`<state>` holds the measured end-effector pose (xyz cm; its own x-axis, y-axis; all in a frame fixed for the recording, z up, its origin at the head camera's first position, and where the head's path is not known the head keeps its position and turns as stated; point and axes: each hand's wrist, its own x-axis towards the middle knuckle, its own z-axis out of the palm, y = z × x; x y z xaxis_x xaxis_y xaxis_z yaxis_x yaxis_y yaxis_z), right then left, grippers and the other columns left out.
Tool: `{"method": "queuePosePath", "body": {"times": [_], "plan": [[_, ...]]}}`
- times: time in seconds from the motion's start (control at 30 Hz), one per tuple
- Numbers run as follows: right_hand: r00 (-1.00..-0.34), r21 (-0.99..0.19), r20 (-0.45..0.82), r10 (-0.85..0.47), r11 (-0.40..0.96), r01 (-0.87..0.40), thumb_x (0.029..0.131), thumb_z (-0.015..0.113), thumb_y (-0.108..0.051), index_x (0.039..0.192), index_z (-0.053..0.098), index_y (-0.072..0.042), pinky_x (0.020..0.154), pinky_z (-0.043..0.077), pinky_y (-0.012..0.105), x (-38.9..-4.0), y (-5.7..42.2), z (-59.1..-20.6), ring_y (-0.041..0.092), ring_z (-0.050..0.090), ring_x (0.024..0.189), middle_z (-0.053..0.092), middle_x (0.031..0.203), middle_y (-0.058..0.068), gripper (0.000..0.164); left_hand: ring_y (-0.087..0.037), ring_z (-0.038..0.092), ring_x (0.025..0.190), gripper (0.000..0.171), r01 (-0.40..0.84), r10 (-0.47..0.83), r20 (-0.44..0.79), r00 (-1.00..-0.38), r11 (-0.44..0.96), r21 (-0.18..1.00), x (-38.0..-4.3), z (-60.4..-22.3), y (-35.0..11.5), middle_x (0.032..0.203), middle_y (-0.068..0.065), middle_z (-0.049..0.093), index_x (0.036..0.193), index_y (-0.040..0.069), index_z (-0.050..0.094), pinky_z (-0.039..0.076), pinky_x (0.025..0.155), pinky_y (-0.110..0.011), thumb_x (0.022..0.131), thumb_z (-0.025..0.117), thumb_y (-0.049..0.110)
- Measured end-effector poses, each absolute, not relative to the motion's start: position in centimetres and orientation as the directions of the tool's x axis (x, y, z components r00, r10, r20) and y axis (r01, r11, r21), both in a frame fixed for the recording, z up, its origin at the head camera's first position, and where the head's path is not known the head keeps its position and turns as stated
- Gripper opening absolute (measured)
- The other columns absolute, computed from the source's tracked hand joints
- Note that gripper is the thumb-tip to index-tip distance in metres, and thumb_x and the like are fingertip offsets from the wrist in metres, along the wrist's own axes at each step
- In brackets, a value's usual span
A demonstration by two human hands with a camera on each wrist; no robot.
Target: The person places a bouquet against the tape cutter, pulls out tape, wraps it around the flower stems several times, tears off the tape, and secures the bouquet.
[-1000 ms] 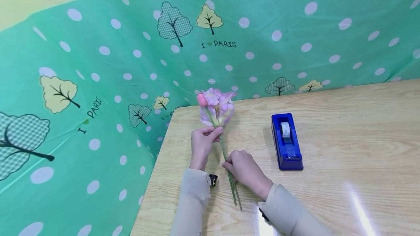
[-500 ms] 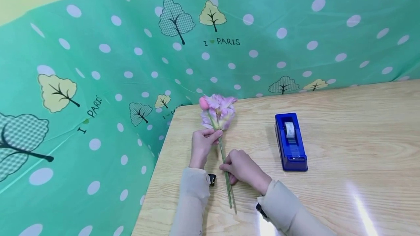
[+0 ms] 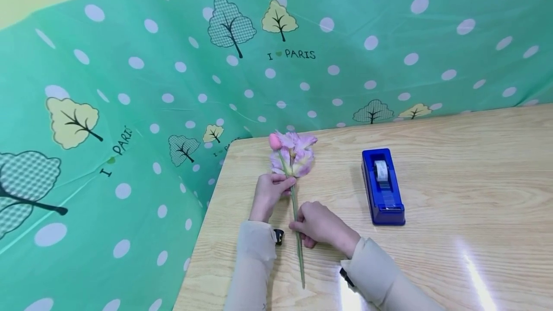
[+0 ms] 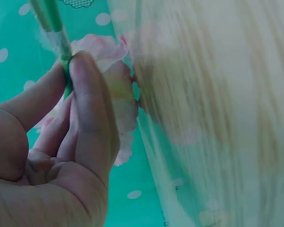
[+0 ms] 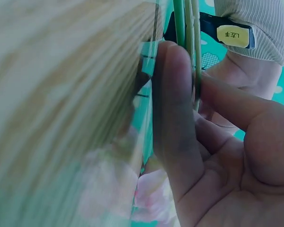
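In the head view, a pink tulip bud (image 3: 275, 141) lies beside a ruffled lilac flower (image 3: 294, 153) near the table's far edge. Just below the blossoms my left hand (image 3: 266, 196) pinches their green stems (image 3: 300, 263) between thumb and fingers. The left wrist view shows a whitish, clear-looking band, like tape (image 4: 57, 41), around the stems close to the fingertips. Lower down, my right hand (image 3: 321, 226) pinches the same stems. From the right wrist view, thumb and index finger meet the thin parallel stems (image 5: 188, 28), and the left sleeve appears behind them.
A blue tape dispenser (image 3: 383, 187) with a roll of clear tape stands on the wooden table (image 3: 466, 172), right of my hands. Green dotted cloth (image 3: 181, 95) hangs behind and along the left side.
The lower stem ends, spread apart before, now lie together. The blossoms have shifted slightly toward me and to the right. Both hands keep their hold on the stems.
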<state>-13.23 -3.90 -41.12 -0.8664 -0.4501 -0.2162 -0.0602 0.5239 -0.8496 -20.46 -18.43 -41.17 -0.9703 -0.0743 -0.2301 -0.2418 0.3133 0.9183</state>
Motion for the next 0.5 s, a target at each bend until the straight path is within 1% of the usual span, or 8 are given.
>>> {"method": "queuePosePath", "body": {"times": [0.2,0.4,0.5], "plan": [[-0.855,-0.843,-0.238,-0.462,0.535,-0.054,0.095,0.067,-0.017,0.065,0.059,-0.003,0.044,0.050,0.026,-13.10,-3.82,-41.19,0.013,0.060,0.040,0.061,0.049,0.005,0.034,-0.009,0.067,0.063,0.020,-0.260,-0.057,-0.255,-0.965,0.334,0.906,-20.20,-41.09,-18.41,0.089,-0.011,0.073,0.100,-0.005,0.072,0.060,0.073,-0.033,0.089,0.074,0.011],[-0.854,-0.835,-0.246,-0.459,0.548,-0.054,0.095,0.067,-0.018,0.065,0.056,-0.005,0.041,0.049,0.028,-12.96,-3.83,-41.20,0.013,0.058,0.037,0.060,0.048,0.006,0.035,-0.012,0.069,0.068,0.020,-0.253,-0.053,-0.250,-0.967,0.343,0.905,-20.12,-41.21,-18.40,0.094,-0.015,0.073,0.101,-0.005,0.071,0.060,0.075,-0.034,0.091,0.073,0.011],[-0.856,-0.832,-0.243,-0.456,0.552,-0.058,0.095,0.067,-0.018,0.064,0.056,-0.006,0.041,0.048,0.027,-12.86,-3.76,-41.18,0.013,0.057,0.037,0.059,0.048,0.005,0.035,-0.012,0.069,0.070,0.020,-0.242,-0.051,-0.240,-0.969,0.362,0.900,-20.10,-41.27,-18.38,0.093,-0.016,0.073,0.101,-0.005,0.072,0.060,0.074,-0.032,0.091,0.073,0.012]]}}
